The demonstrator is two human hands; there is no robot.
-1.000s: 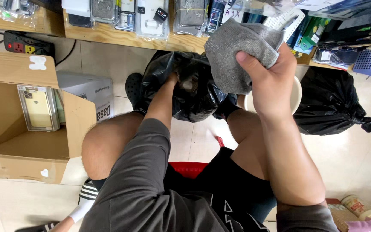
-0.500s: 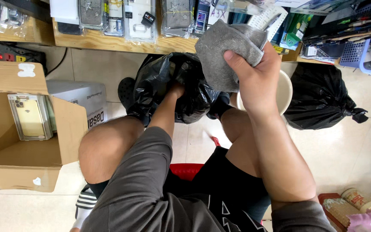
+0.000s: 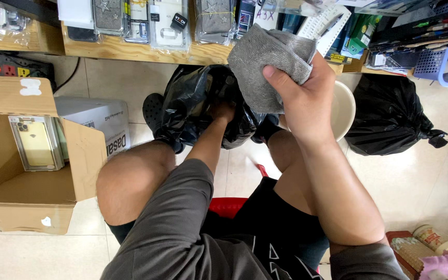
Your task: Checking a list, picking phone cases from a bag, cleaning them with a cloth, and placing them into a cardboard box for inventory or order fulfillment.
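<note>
My right hand (image 3: 299, 98) is raised in front of me and grips a folded grey cloth (image 3: 265, 65) by its upper right corner. My left hand (image 3: 223, 110) reaches down between my knees into a crumpled black plastic bag (image 3: 193, 106) on the floor; its fingers are hidden inside the bag, so what they hold cannot be seen. I sit on a red stool (image 3: 227, 206), of which only a strip shows between my legs.
An open cardboard box (image 3: 11, 197) with a packaged phone case stands at the left, a white box (image 3: 91, 116) behind it. A wooden shelf (image 3: 125, 49) of packaged cases runs along the top. A second black bag (image 3: 390, 116) and a cream stool (image 3: 343, 106) lie right.
My right hand with the grey cloth has shifted slightly left and lower in view. The left hand stays inside the black bag.
</note>
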